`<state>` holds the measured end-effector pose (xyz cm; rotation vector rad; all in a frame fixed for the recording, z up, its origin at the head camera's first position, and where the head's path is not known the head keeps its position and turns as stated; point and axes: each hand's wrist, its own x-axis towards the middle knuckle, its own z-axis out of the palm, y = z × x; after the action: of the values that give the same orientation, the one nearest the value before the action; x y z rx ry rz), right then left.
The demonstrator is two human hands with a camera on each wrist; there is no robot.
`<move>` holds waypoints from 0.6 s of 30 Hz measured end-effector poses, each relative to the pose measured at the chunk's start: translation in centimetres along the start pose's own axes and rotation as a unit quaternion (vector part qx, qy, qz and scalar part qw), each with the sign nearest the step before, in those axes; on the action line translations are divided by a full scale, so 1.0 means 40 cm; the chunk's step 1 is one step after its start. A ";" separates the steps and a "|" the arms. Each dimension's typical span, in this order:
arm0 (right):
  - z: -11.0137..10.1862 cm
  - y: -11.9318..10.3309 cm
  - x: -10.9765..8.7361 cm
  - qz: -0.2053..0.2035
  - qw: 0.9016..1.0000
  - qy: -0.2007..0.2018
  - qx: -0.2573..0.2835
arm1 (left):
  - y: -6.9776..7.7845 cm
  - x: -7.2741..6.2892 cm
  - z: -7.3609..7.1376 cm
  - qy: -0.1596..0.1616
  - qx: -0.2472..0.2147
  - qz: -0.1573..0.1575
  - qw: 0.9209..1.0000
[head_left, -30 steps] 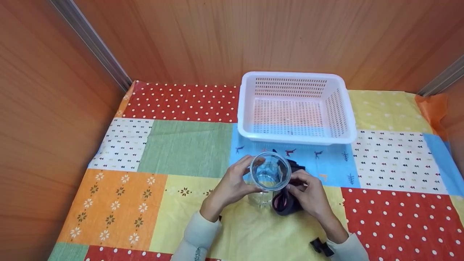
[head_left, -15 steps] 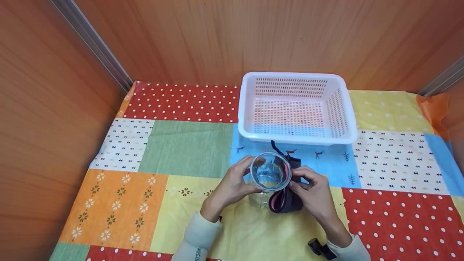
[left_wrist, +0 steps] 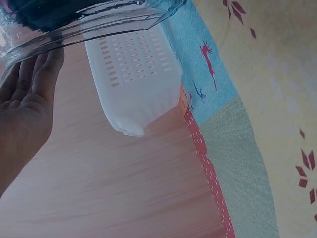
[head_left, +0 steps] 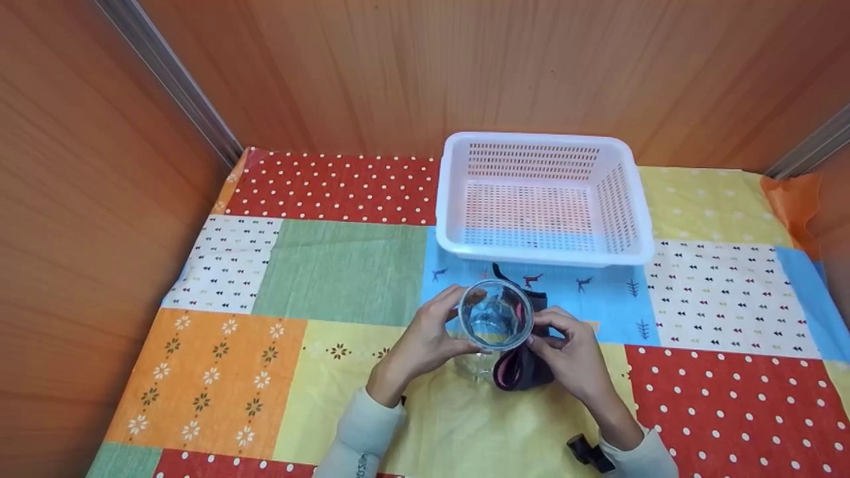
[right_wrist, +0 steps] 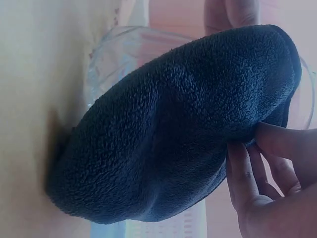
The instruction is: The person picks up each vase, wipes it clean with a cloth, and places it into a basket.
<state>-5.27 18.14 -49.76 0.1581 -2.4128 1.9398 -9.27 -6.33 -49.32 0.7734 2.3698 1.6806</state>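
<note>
A clear glass jar (head_left: 477,362) stands upright in front of the basket, its round mouth facing up. My left hand (head_left: 428,335) grips it near the rim from the left, thumb in front and fingers behind. On its right side, my right hand (head_left: 570,345) pinches a dark fleecy cloth (head_left: 531,368) between thumb and fingers. Folded over, the cloth hangs along the jar's outer wall and shows a pink inner face. In the right wrist view the fuzzy cloth (right_wrist: 163,139) covers much of the jar (right_wrist: 116,62).
Just beyond the hands stands a white plastic basket (head_left: 544,260) with slotted walls. A patchwork tablecloth (head_left: 345,272) covers the table. Wood-grain panels (head_left: 345,79) enclose the back and sides. An orange cloth piece (head_left: 793,209) lies at the right back corner.
The cloth has shifted along the jar's right side, and its folded lower end has turned left, showing more pink. The right hand has moved slightly with it; the left hand and jar stay put.
</note>
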 end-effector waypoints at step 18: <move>-0.006 0.067 0.008 0.038 0.997 -0.031 -0.060 | -0.001 0.002 0.001 0.002 -0.008 0.006 1.000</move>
<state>-5.86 18.91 -52.28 0.1263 -2.6028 1.8385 -9.31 -6.26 -49.36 0.7826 2.3555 1.7058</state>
